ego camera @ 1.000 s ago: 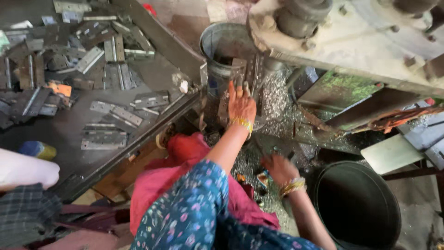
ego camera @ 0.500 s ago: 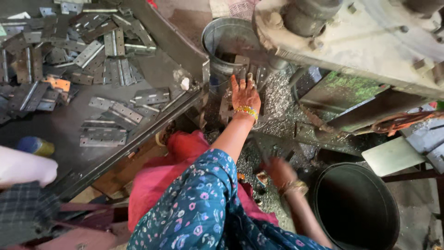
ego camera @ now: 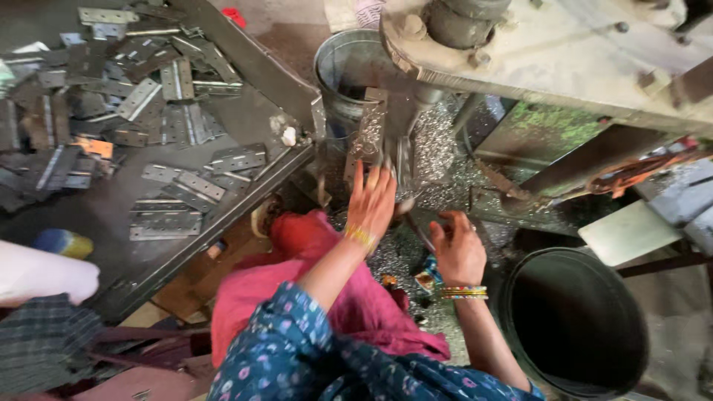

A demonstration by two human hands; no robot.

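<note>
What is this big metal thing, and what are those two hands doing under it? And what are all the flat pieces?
The picture comes from a camera worn on the person's head, looking down at their own arms. The big grey thing on top is a heavy workshop machine. The left hand reaches up with spread fingers to a metal piece under the machine; whether it grips it, I cannot tell. The right hand is curled near a thin rod. The flat pieces are metal hinges, lying on a dark tray. Shiny metal shavings lie around. There is a tin bucket behind and a black bucket on the right.
</note>
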